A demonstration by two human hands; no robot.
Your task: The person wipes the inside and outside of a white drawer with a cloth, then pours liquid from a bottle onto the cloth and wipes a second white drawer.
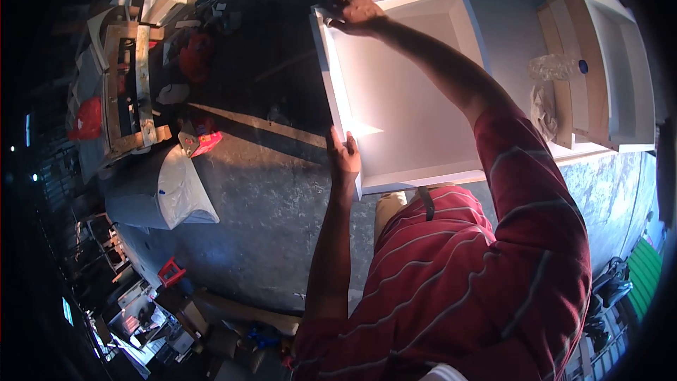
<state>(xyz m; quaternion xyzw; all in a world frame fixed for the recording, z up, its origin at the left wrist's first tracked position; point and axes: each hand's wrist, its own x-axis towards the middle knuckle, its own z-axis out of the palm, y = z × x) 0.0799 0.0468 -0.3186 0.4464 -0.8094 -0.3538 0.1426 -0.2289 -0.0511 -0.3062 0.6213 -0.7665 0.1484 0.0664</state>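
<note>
A large white open box (416, 92), like a shallow drawer, lies in front of me with its inside facing up. My left hand (343, 155) grips its left wall near the front corner, with the thumb on the inner side. My right hand (356, 13) reaches across the box to its far left corner, palm down over the rim with the fingers apart. Bright light falls along the inside of the left wall.
Right of the box are a clear plastic bottle (553, 67), a crumpled bag (543, 113) and another white, wood-fronted drawer (620, 63). At the left stand a wooden frame (144, 85) and a covered white piece (185, 190). A red stool (171, 271) sits lower left.
</note>
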